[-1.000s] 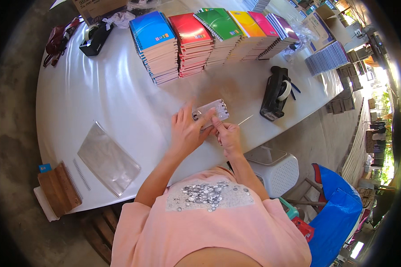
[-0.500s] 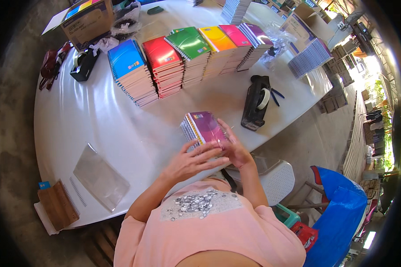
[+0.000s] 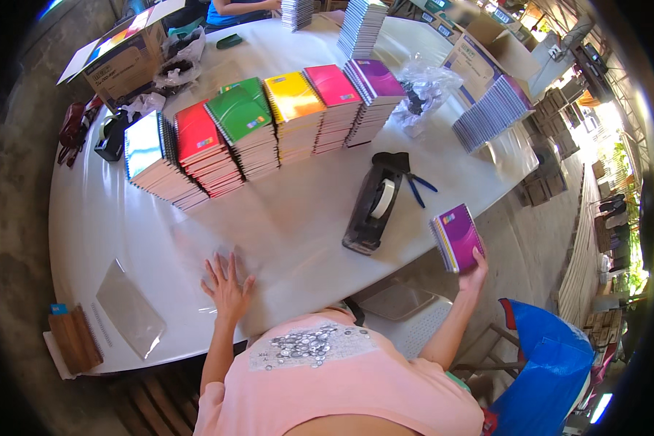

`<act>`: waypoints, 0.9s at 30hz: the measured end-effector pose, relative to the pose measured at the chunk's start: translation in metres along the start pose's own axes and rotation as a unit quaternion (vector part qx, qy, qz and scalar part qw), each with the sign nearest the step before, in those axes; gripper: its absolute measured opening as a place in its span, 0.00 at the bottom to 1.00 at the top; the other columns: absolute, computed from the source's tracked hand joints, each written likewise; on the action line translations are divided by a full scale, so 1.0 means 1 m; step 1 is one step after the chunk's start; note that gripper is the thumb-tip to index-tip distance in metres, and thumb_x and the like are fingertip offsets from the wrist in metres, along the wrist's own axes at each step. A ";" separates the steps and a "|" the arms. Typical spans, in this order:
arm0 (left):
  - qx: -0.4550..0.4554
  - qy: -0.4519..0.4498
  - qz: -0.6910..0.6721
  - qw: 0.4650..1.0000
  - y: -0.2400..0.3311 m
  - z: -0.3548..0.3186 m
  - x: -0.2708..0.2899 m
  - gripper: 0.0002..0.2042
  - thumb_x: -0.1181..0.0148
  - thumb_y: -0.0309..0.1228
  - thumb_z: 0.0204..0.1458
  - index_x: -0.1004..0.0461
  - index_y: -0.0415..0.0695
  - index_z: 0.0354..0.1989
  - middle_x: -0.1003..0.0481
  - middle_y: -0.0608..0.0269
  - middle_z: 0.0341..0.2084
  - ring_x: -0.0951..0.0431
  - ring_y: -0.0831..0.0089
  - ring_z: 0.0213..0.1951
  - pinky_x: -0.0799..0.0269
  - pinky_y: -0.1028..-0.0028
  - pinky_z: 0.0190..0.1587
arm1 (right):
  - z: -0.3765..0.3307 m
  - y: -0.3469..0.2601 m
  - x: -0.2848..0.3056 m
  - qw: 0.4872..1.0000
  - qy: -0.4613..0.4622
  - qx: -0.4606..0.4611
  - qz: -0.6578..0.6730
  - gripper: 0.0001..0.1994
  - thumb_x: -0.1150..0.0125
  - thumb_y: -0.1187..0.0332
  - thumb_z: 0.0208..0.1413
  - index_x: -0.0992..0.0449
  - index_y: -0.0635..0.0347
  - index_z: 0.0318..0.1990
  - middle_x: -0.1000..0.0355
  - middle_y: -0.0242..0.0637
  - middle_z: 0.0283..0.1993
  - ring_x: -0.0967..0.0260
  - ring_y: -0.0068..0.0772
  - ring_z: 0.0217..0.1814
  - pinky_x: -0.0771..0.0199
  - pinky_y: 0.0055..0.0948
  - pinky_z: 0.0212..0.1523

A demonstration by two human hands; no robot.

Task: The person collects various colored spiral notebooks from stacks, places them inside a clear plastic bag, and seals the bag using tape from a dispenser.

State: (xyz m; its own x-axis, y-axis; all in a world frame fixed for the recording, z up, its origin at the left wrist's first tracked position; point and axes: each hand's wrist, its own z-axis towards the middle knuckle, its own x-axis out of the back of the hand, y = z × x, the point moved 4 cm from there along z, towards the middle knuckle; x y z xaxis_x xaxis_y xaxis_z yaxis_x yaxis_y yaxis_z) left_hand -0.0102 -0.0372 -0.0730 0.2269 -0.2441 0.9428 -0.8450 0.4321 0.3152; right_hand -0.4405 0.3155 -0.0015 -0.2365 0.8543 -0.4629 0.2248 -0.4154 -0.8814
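Observation:
Out past the table's right front edge, my right hand (image 3: 474, 270) grips a small stack of spiral notebooks (image 3: 458, 236) with a purple cover on top. Bands of other colours show along its bound side. Flat near the front of the white table (image 3: 196, 236), my left hand (image 3: 229, 285) has its fingers spread and holds nothing. Between my hands and farther back lies a black tape dispenser (image 3: 370, 211) with a clear roll. Blue-handled pliers (image 3: 417, 190) rest beside it. To the left of my left hand is a clear plastic sleeve (image 3: 131, 299).
Tall notebook stacks in blue, red, green (image 3: 241, 112), yellow, pink and purple (image 3: 374, 81) cross the table. Crumpled plastic (image 3: 427, 87) and another notebook stack (image 3: 493, 115) sit right. A carton (image 3: 127, 65) and second dispenser (image 3: 110, 136) stand left. Another person's arm (image 3: 243, 7) shows at the back.
My hands have come apart. The right carried the notebooks rightward off the table edge; the left let go and moved left onto the tabletop. The view has shifted, and a person now shows behind.

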 end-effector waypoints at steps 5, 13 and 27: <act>0.017 -0.059 0.036 0.997 0.011 -0.001 -0.002 0.38 0.52 0.61 0.47 0.53 0.62 0.66 0.61 0.57 0.68 0.66 0.53 0.68 0.71 0.36 0.58 | 0.120 0.014 0.065 0.990 0.141 -0.017 0.013 0.19 0.40 0.70 0.49 0.31 0.59 0.51 0.30 0.37 0.46 0.34 0.35 0.49 0.32 0.37 0.49; -0.002 -0.027 0.042 0.999 -0.005 0.002 -0.002 0.39 0.51 0.63 0.45 0.50 0.62 0.65 0.59 0.57 0.67 0.62 0.56 0.68 0.69 0.36 0.58 | 0.266 0.032 0.101 0.952 0.007 -0.016 -0.305 0.19 0.44 0.62 0.52 0.30 0.60 0.50 0.29 0.38 0.44 0.33 0.37 0.45 0.35 0.37 0.49; 0.045 0.409 -0.298 0.861 -0.050 0.071 0.132 0.33 0.43 0.44 0.51 0.46 0.41 0.63 0.46 0.49 0.62 0.49 0.55 0.64 0.50 0.64 0.61 | 0.062 -0.004 -0.370 0.816 -0.305 0.354 -0.341 0.13 0.45 0.74 0.52 0.26 0.62 0.46 0.29 0.36 0.45 0.31 0.30 0.46 0.32 0.28 0.47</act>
State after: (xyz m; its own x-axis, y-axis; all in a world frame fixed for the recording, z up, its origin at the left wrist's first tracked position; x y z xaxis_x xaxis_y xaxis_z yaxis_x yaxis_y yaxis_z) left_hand 0.0277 -0.1531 0.0277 0.8678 0.3098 0.3886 -0.4857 0.3636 0.7949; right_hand -0.4127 -0.0185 0.1677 -0.5540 0.7373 0.3867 -0.7061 -0.1700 -0.6874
